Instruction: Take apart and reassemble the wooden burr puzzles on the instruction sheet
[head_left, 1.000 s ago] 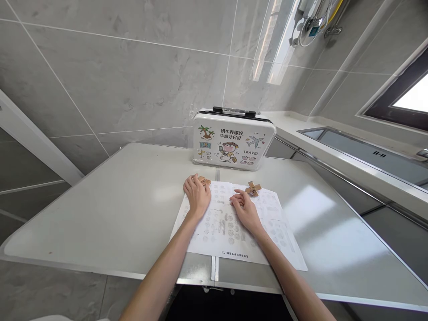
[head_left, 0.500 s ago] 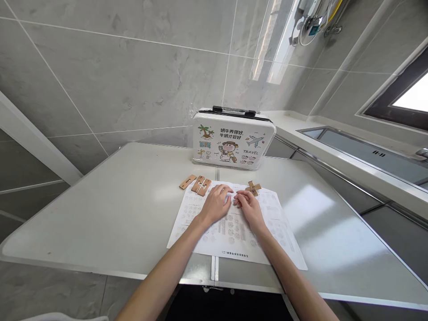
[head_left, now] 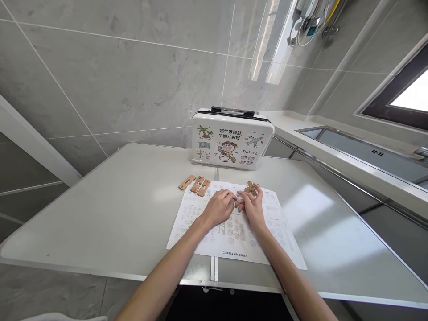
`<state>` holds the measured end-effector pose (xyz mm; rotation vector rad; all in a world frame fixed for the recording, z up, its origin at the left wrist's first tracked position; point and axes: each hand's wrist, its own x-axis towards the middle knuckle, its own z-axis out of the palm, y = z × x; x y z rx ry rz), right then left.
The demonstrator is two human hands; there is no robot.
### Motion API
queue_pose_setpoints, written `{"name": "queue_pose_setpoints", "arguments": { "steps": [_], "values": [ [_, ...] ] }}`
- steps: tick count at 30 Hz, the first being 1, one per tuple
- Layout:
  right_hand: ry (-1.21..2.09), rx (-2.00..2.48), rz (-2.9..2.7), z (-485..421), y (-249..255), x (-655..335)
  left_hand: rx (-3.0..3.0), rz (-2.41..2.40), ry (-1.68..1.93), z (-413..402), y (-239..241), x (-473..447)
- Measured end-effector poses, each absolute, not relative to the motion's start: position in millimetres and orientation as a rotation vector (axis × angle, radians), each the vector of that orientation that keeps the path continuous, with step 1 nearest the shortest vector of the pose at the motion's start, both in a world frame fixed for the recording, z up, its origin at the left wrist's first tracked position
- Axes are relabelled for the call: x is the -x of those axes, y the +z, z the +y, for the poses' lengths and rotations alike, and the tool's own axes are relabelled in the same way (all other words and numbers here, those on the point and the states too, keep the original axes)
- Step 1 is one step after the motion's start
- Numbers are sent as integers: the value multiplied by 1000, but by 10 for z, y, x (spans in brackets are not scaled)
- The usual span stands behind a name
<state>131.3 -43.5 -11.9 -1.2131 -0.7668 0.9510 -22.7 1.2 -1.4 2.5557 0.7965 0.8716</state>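
Note:
A printed instruction sheet (head_left: 277, 232) lies on the white table (head_left: 127, 200). My left hand (head_left: 218, 208) rests on the sheet with its fingers loosely bent and nothing in them. Close beside it, my right hand (head_left: 253, 206) has its fingers stretched forward, and the fingertips lie on a small wooden cross-shaped puzzle piece (head_left: 250, 184), which they partly cover. I cannot tell whether they grip it. Three flat notched wooden pieces (head_left: 197, 184) lie side by side just past the sheet's top left corner, apart from both hands.
A white tin case (head_left: 232, 140) with cartoon travel pictures stands upright at the table's back against the tiled wall. A counter with a sink (head_left: 354, 151) runs along the right. A seam (head_left: 216, 267) splits the table in the middle.
My left hand left the flat wooden pieces and moved right onto the sheet beside my right hand. My right hand slid forward onto the cross-shaped piece.

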Motion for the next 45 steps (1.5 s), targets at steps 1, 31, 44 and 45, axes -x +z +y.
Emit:
{"name": "queue_pose_setpoints", "arguments": {
  "steps": [1, 31, 44, 45],
  "values": [
    [960, 1216, -755, -426, -138, -1322, -2559, 796, 867, 13, -14, 227],
    [1419, 816, -819, -501, 80, -1323, -1342, 523, 852, 39, 109, 140],
    [1508, 833, -812, -511, 61, -1377, -1269, 520, 969, 51, 141, 179],
    [1515, 833, -811, -510, 64, -1378, -1269, 517, 970, 53, 134, 182]
  ]
}}
